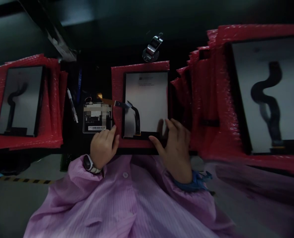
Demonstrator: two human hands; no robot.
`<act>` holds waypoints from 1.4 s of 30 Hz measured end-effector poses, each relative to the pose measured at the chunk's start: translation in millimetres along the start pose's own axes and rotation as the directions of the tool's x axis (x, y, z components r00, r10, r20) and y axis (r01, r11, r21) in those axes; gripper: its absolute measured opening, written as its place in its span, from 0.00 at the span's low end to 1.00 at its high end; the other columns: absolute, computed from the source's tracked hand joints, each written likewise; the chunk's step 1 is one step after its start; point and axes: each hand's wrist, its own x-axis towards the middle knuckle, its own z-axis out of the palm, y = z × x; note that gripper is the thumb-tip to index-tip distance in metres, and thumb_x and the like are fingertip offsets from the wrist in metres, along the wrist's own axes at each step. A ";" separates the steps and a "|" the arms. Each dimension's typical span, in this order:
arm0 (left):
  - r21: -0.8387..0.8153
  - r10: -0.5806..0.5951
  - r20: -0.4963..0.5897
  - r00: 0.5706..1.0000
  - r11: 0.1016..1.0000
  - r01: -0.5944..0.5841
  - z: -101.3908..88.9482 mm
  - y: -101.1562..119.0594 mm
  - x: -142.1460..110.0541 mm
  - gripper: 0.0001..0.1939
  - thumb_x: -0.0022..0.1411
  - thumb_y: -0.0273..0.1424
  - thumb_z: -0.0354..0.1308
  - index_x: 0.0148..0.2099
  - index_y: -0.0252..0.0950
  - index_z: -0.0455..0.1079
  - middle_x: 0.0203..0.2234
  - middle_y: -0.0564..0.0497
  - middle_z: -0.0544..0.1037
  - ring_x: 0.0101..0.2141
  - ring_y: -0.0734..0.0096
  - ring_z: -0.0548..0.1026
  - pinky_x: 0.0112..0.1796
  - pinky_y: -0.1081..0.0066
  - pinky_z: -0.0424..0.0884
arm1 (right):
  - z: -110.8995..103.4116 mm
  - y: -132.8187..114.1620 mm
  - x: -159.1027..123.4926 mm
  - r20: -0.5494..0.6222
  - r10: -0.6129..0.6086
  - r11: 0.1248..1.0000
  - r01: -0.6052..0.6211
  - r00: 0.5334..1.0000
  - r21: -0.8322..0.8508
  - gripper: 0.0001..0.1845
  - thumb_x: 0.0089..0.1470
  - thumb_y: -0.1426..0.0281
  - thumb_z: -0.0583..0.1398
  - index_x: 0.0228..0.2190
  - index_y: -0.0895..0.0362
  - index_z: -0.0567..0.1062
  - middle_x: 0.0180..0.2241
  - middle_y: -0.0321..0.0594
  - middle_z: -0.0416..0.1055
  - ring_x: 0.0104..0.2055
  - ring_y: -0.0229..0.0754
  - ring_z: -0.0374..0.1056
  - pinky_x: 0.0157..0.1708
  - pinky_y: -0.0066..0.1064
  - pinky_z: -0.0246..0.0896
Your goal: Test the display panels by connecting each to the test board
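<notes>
A display panel (152,102) lies back side up on a red bubble-wrap sheet (116,79) in front of me. Its black flex cable (137,119) joins, by a connector near the panel's left side, an orange ribbon (106,101) from a small circuit board unit (95,114) with tape and a barcode label. My left hand (102,147) is at the sheet's lower left edge, index finger extended, thumb apart, other fingers curled. My right hand (176,148) spreads its thumb and fingers over the panel's lower right corner, apparently touching it; nothing shows gripped.
Panels on red bubble wrap are stacked at left (21,99) and right (263,99). A white pen (72,105) and a blue pen (79,86) lie left of the board. Behind the middle panel stands a shiny metal object (152,49). The table's front edge runs below my hands.
</notes>
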 end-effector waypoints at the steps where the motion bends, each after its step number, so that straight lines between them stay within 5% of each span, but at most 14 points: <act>1: 0.024 0.015 0.017 1.000 1.000 -0.015 0.5 5.4 1.4 0.19 0.75 0.32 0.45 0.53 0.29 0.74 0.28 0.47 0.77 0.29 0.64 0.74 0.33 0.64 0.64 | 1.6 3.8 -1.0 -0.004 0.003 1.000 -0.003 1.000 0.011 0.38 0.64 0.48 0.53 0.64 0.59 0.60 0.61 0.58 0.60 0.63 0.62 0.57 0.61 0.61 0.56; 6: 0.037 -0.039 0.055 0.998 0.999 0.037 1.5 21.0 5.8 0.18 0.74 0.29 0.44 0.55 0.29 0.73 0.28 0.47 0.78 0.30 0.65 0.75 0.33 0.65 0.65 | 5.4 11.5 0.9 -0.035 -0.007 0.998 0.009 0.999 0.055 0.38 0.65 0.48 0.51 0.66 0.56 0.57 0.62 0.58 0.60 0.65 0.61 0.56 0.64 0.63 0.51; 11: 0.088 -0.239 -0.021 0.971 0.967 0.240 3.0 14.3 3.4 0.23 0.72 0.38 0.49 0.58 0.28 0.71 0.37 0.42 0.81 0.34 0.60 0.78 0.34 0.64 0.68 | 7.5 9.7 1.1 -0.077 0.010 0.996 -0.003 0.997 0.092 0.37 0.64 0.47 0.52 0.65 0.57 0.59 0.60 0.58 0.62 0.64 0.60 0.58 0.63 0.60 0.52; 18: 0.189 -0.316 0.138 0.939 0.939 0.288 1.4 12.9 7.3 0.27 0.72 0.41 0.47 0.63 0.30 0.70 0.36 0.42 0.79 0.34 0.60 0.78 0.33 0.65 0.68 | 9.6 9.0 1.3 -0.110 0.028 0.993 -0.015 0.994 0.114 0.37 0.63 0.46 0.54 0.64 0.54 0.61 0.58 0.54 0.64 0.61 0.57 0.60 0.61 0.59 0.55; 24: 0.247 -0.296 0.206 0.933 0.938 0.243 -1.0 7.5 10.9 0.26 0.72 0.39 0.45 0.64 0.29 0.68 0.36 0.41 0.78 0.34 0.59 0.77 0.31 0.65 0.67 | 6.7 3.7 1.8 -0.102 0.036 0.987 -0.019 0.994 0.160 0.31 0.67 0.52 0.51 0.64 0.54 0.60 0.60 0.52 0.64 0.63 0.54 0.59 0.63 0.58 0.55; 28: 0.024 -0.185 -0.029 0.982 0.982 0.186 -1.1 3.7 11.1 0.25 0.73 0.36 0.48 0.67 0.29 0.62 0.35 0.44 0.79 0.33 0.62 0.77 0.35 0.66 0.70 | 6.9 0.3 0.3 -0.113 0.097 0.966 -0.066 0.989 0.252 0.30 0.69 0.56 0.50 0.66 0.54 0.57 0.63 0.53 0.62 0.66 0.52 0.55 0.64 0.57 0.56; 31: -0.149 -0.026 -0.137 0.990 0.989 0.005 -0.9 13.6 13.6 0.30 0.73 0.31 0.49 0.72 0.31 0.50 0.45 0.39 0.79 0.44 0.59 0.77 0.46 0.63 0.72 | 8.6 -1.7 0.2 -0.118 0.124 0.949 -0.083 0.985 0.305 0.30 0.68 0.57 0.52 0.65 0.55 0.59 0.63 0.53 0.62 0.66 0.51 0.56 0.64 0.57 0.56; 33: -0.176 0.049 -0.105 0.993 0.982 -0.067 1.5 23.3 15.3 0.32 0.72 0.34 0.51 0.73 0.30 0.48 0.53 0.35 0.76 0.51 0.54 0.75 0.52 0.58 0.70 | 10.0 -3.7 1.4 -0.139 0.170 0.928 -0.111 0.976 0.356 0.29 0.67 0.57 0.52 0.64 0.55 0.61 0.62 0.53 0.63 0.66 0.51 0.57 0.64 0.57 0.56; 38: -0.182 -0.004 -0.027 1.000 0.983 -0.001 8.3 34.9 14.2 0.32 0.73 0.38 0.51 0.72 0.29 0.51 0.57 0.33 0.74 0.56 0.51 0.72 0.56 0.56 0.68 | 4.8 -15.8 7.0 -0.152 0.367 0.790 -0.221 0.918 0.571 0.31 0.62 0.58 0.57 0.62 0.55 0.59 0.59 0.52 0.67 0.62 0.50 0.64 0.63 0.54 0.59; 42: -0.273 -0.033 0.051 0.998 0.961 0.046 -6.8 27.6 13.2 0.29 0.75 0.41 0.47 0.71 0.31 0.54 0.59 0.35 0.73 0.58 0.53 0.73 0.58 0.54 0.69 | -19.8 -40.5 8.6 -0.212 0.316 0.818 -0.152 0.925 0.555 0.26 0.61 0.63 0.58 0.59 0.55 0.62 0.58 0.52 0.66 0.62 0.52 0.63 0.62 0.53 0.61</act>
